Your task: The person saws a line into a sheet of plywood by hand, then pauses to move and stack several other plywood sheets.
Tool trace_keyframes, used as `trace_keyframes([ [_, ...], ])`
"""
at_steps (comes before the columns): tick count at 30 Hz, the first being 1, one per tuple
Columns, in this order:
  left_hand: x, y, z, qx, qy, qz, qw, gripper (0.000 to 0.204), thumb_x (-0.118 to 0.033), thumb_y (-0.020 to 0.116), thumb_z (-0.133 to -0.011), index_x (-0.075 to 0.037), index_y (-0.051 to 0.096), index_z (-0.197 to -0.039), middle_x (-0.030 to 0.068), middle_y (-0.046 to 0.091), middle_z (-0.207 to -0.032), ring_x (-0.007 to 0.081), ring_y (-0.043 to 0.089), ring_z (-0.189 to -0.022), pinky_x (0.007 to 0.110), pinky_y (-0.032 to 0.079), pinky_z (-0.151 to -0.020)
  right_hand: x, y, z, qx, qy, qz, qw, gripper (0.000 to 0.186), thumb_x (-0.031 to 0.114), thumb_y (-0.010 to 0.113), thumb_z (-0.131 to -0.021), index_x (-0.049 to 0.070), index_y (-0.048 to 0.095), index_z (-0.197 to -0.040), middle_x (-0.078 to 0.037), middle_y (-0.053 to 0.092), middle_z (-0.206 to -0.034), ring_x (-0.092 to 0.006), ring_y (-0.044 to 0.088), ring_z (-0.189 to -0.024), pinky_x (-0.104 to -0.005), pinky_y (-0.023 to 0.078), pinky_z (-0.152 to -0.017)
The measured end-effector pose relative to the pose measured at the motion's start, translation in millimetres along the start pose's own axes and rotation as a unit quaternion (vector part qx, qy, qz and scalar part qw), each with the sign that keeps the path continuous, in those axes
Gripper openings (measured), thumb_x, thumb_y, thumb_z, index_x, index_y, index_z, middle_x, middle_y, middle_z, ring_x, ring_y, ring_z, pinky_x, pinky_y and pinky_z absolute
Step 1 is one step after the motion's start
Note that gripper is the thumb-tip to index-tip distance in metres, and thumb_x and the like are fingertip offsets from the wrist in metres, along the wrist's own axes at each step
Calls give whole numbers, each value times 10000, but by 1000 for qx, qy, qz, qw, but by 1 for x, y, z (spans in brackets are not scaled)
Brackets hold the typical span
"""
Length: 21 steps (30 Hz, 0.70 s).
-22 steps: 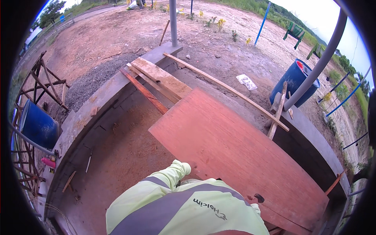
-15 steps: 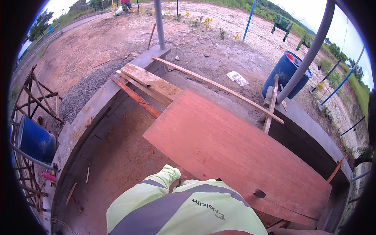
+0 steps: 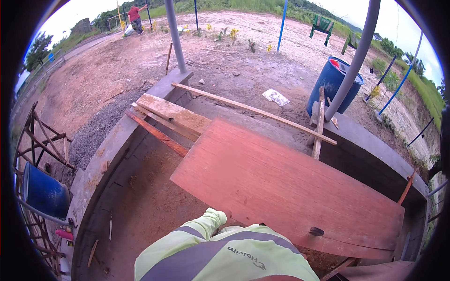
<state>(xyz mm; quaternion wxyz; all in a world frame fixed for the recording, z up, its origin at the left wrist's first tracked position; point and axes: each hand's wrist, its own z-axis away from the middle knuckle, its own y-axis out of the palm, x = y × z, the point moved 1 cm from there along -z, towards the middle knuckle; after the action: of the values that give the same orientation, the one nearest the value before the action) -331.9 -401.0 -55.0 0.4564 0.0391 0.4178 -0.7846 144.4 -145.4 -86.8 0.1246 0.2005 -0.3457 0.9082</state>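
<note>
A large reddish-brown wooden board (image 3: 281, 182) lies at a slant across the walled pit in front of me. The cuff of my pale yellow-green left sleeve reaches its near edge. Of my left hand (image 3: 228, 216) only a little shows beside the cuff; its fingers are hidden, so the grip cannot be made out. My right hand is out of sight, below my shirt (image 3: 234, 262) and the board. A small dark piece (image 3: 317, 231) rests on the board near its close edge.
Planks (image 3: 178, 114) bridge the grey concrete wall (image 3: 110, 145) beyond the board. A long batten (image 3: 253, 112) spans the far side. Blue barrels stand right (image 3: 330, 84) and left (image 3: 44, 189). Grey posts rise from the wall. Far off, a person (image 3: 135, 18) in red bends.
My view has tilted up and shifted slightly, so the distant person shows more fully. The board stays in place against the planks, and my left sleeve remains at its edge.
</note>
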Motion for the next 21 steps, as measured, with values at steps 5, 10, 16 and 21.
trace_keyframes([
  [5,3,4,9,3,-12,-7,1000,525,-519,604,-780,-47,725,-976,212,695,-946,389,668,-905,481,522,-825,21,6,-21,6,-38,-47,998,527,286,746,-726,-35,664,-1136,-218,689,-1082,-295,666,-1034,-373,506,-940],
  [10,17,17,20,-1,-41,-26,999,523,-515,610,-777,-48,724,-982,212,695,-951,390,667,-908,481,522,-825,36,9,-25,42,-62,-62,995,448,234,732,-731,-22,683,-1096,-207,694,-1051,-280,668,-1003,-373,512,-915],
  [16,26,29,24,26,-49,-22,998,494,-504,616,-772,-68,728,-976,209,696,-971,390,667,-909,477,522,-820,50,4,-16,39,-32,-41,998,364,146,683,-727,-20,695,-1051,-196,701,-992,-265,671,-937,-370,524,-869],
  [21,34,39,13,32,-28,-3,999,486,-509,610,-777,-77,732,-962,217,692,-962,399,667,-894,484,521,-806,63,2,-13,45,-18,-39,998,309,73,643,-724,-18,705,-1013,-187,707,-943,-253,674,-881,-368,533,-830],
])
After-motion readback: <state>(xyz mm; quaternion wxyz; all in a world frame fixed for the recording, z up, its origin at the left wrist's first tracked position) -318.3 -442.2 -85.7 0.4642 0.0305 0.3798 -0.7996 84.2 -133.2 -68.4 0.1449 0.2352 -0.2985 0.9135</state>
